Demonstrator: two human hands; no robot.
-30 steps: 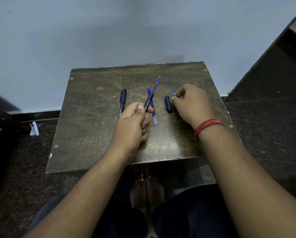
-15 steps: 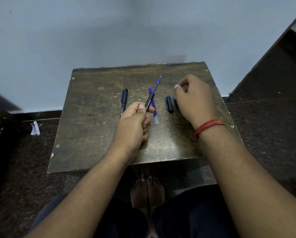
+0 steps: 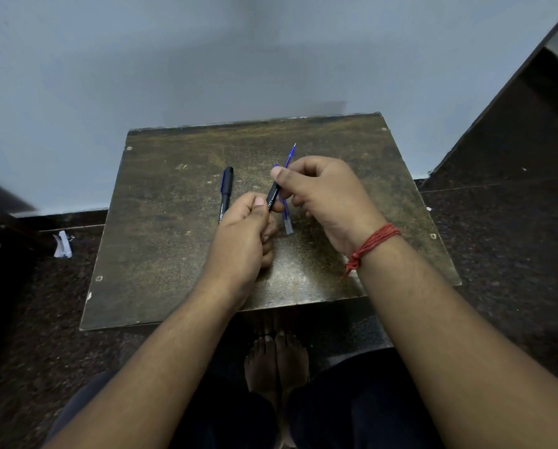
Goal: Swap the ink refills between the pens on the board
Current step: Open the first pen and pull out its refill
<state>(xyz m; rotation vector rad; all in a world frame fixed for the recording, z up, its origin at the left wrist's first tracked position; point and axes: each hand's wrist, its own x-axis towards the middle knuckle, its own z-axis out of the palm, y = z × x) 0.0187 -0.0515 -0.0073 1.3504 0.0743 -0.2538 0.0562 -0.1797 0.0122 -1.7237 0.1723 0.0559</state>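
A worn brown board (image 3: 174, 254) carries the pens. My left hand (image 3: 243, 234) grips the lower end of a black pen barrel (image 3: 273, 197), which tilts up to the right. A blue refill (image 3: 290, 155) sticks out of the barrel's top. My right hand (image 3: 323, 196) pinches the upper part of that barrel with thumb and fingers. A second blue refill (image 3: 286, 220) lies flat on the board under the hands. A capped black pen (image 3: 225, 192) lies to the left of my left hand. The black cap seen earlier is hidden beneath my right hand.
The board stands against a pale blue wall (image 3: 206, 59), on a dark speckled floor (image 3: 514, 238). A crumpled white paper (image 3: 62, 244) lies on the floor to the left. My bare feet (image 3: 276, 361) show below the board's front edge.
My right hand has left the cap area on the right and moved left onto the pen barrel held by my left hand. The left hand has stayed in place.
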